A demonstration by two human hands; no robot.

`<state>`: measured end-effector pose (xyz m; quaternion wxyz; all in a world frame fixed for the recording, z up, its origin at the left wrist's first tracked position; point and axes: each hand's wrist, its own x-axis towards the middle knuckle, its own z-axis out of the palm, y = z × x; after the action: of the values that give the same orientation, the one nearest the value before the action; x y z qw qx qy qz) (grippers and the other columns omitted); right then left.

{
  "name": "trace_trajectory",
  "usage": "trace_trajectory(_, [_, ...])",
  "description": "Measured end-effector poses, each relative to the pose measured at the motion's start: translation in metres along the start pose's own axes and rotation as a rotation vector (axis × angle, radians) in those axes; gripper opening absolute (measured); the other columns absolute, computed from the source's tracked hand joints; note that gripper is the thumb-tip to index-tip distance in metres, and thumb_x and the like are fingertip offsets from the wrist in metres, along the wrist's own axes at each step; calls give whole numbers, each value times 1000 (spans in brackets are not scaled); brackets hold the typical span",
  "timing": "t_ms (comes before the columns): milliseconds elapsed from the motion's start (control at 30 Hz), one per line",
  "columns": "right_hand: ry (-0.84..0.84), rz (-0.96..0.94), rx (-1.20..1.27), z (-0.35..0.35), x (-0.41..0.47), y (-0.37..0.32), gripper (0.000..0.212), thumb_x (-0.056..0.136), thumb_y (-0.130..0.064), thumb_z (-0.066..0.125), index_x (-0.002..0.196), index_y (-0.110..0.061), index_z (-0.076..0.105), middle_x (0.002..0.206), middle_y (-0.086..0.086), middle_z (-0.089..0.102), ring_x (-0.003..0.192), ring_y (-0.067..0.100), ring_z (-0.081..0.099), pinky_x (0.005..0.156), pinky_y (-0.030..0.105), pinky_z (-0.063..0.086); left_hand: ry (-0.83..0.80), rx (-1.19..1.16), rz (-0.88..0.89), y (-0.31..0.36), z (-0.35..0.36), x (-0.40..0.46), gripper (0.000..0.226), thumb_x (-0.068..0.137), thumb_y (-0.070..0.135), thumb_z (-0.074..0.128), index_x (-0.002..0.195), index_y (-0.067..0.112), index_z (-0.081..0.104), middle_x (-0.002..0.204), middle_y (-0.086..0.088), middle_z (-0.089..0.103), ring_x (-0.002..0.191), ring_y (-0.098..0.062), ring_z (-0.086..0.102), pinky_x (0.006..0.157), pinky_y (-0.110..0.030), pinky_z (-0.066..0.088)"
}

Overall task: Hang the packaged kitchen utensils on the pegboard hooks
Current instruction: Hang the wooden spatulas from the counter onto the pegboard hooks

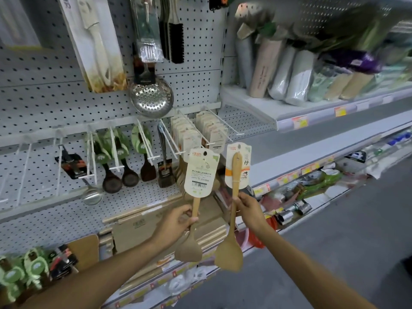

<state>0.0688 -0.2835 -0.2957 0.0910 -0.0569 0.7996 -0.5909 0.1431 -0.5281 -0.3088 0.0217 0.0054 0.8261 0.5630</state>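
My left hand (178,221) grips the handle of a wooden spatula (189,248), blade down, its cream card tag (200,175) up and showing a barcode. My right hand (249,208) holds a second, longer wooden spatula (229,253) by its handle, with a cream and orange card (237,166) at the top. Both cards have a hang hole and sit just below and in front of the white pegboard hooks (176,139). Those hooks carry several similar cream-carded utensils (189,134).
The pegboard (44,103) holds a steel skimmer (151,97), dark wooden spoons (111,181), a ladle (92,197) and brushes (176,41). Wooden boards (133,228) lie on the shelf below. To the right run shelves with rolled goods (289,74), then the grey aisle floor (334,253).
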Motion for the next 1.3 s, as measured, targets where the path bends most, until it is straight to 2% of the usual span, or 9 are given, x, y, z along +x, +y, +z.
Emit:
trace_trajectory(267, [-168, -12, 8, -24, 72, 29, 26, 102, -25, 48, 81, -14, 58, 67, 6, 65, 62, 22, 61, 57, 35, 51, 134, -27, -68, 2, 27, 35, 15, 89, 23, 74, 96, 36, 74, 97, 10, 76, 93, -11, 73, 89, -48, 58])
trace_trajectory(400, [-237, 29, 51, -34, 98, 39, 25, 102, -19, 48, 83, -5, 56, 73, 18, 57, 59, 17, 59, 50, 21, 46, 184, 3, -101, 3, 44, 54, 10, 90, 26, 73, 97, 32, 73, 95, 8, 76, 89, -19, 74, 85, -52, 58])
trace_trajectory(567, [-329, 44, 101, -41, 124, 49, 25, 101, -19, 51, 84, -1, 56, 74, 20, 56, 65, 23, 59, 52, 24, 48, 248, 21, -114, 12, 68, 72, 2, 90, 27, 72, 92, 29, 72, 86, 5, 76, 84, -17, 73, 87, -49, 57])
trace_trajectory(667, [-374, 35, 69, -43, 142, 49, 25, 100, -25, 53, 81, -10, 58, 72, 18, 61, 68, 27, 61, 59, 36, 49, 258, 19, -114, 14, 78, 77, 5, 91, 28, 71, 87, 26, 69, 79, -3, 73, 77, -33, 70, 78, -51, 56])
trace_trajectory(867, [-368, -16, 16, -43, 177, 40, 23, 99, -31, 54, 79, -28, 65, 77, 14, 65, 73, 25, 62, 68, 41, 49, 307, 17, -141, 15, 88, 82, 9, 90, 22, 73, 85, 29, 69, 82, 6, 74, 83, -16, 73, 84, -48, 58])
trace_trajectory(933, [-345, -23, -5, -41, 183, 39, 12, 98, -27, 57, 96, -18, 64, 87, 5, 66, 83, 21, 63, 75, 35, 51, 316, 25, -149, 14, 90, 83, 8, 90, 22, 72, 86, 28, 70, 82, 6, 74, 84, -17, 73, 84, -48, 58])
trace_trajectory(1067, [-231, -76, -115, -34, 177, 35, 33, 84, -4, 66, 112, -15, 53, 101, -5, 60, 93, 9, 59, 70, 8, 42, 332, 13, -170, 10, 95, 83, 9, 86, 37, 70, 89, 28, 71, 85, 5, 73, 85, -18, 73, 82, -49, 58])
trace_trajectory(1200, [-602, -127, -39, -28, 156, 27, 62, 72, 12, 65, 113, -33, 54, 116, -16, 62, 113, 4, 59, 95, 19, 46, 329, 34, -185, 0, 100, 85, 6, 88, 33, 71, 88, 27, 70, 83, 6, 72, 81, -16, 72, 77, -45, 60])
trace_trajectory(1300, [-763, -86, 91, -21, 143, 21, 54, 78, 1, 73, 127, -18, 58, 121, -11, 67, 115, 7, 62, 97, 24, 50, 342, 45, -208, -2, 108, 85, 12, 90, 21, 72, 85, 30, 68, 82, 6, 71, 71, -13, 70, 71, -36, 57])
